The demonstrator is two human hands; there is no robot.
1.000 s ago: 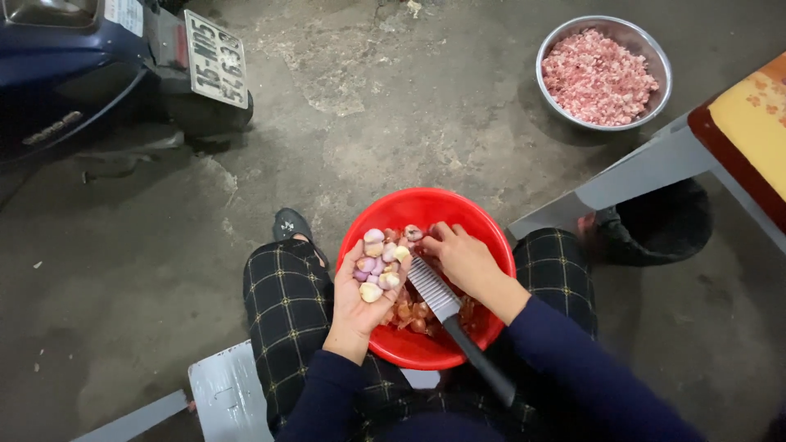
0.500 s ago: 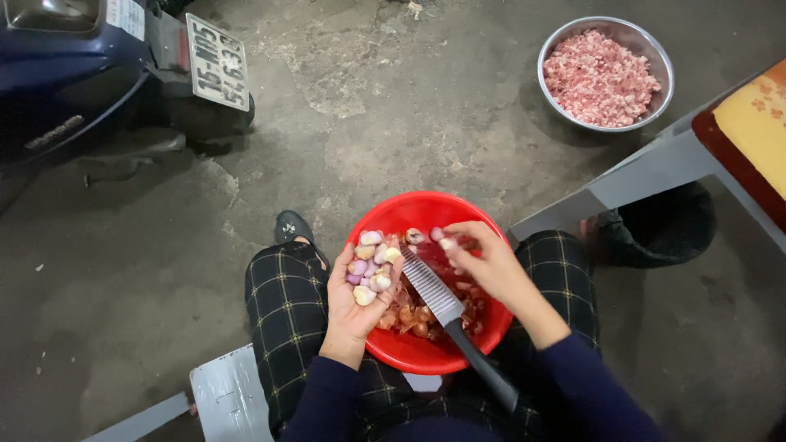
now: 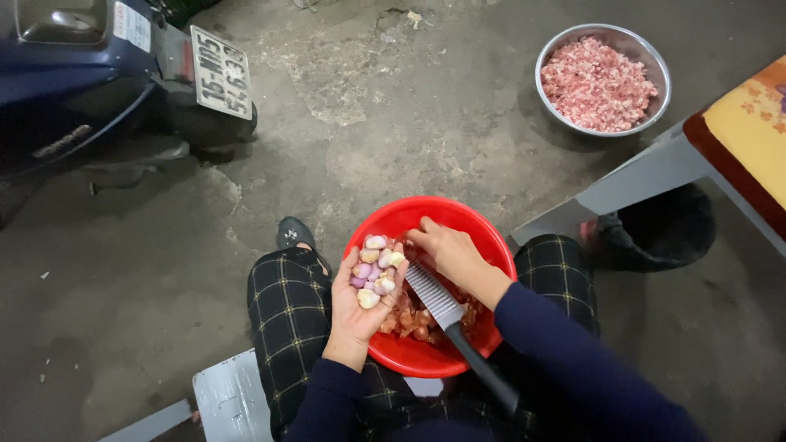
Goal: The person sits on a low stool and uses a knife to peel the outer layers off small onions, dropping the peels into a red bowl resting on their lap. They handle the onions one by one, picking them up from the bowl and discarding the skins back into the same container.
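Observation:
A red plastic bowl (image 3: 483, 233) rests on my lap and holds reddish shallot skins and pieces. My left hand (image 3: 360, 307) is palm up over the bowl's left rim, cupping several peeled shallots (image 3: 375, 266), pale and purple. My right hand (image 3: 449, 252) reaches into the bowl beside them, fingertips pinched at the pile near the shallots. A crinkle-blade knife (image 3: 434, 296) with a black handle lies under my right wrist, blade over the bowl; whether the hand grips it is unclear.
A steel bowl of chopped pink meat (image 3: 602, 82) sits on the concrete floor at the upper right. A grey bench with a yellow cushion (image 3: 741, 131) stands at right, a dark shoe beneath it. A parked blue scooter (image 3: 74, 74) fills the upper left.
My right hand swung out over the bowl's right side, then came back to the shallots in my left palm. My left hand stayed put.

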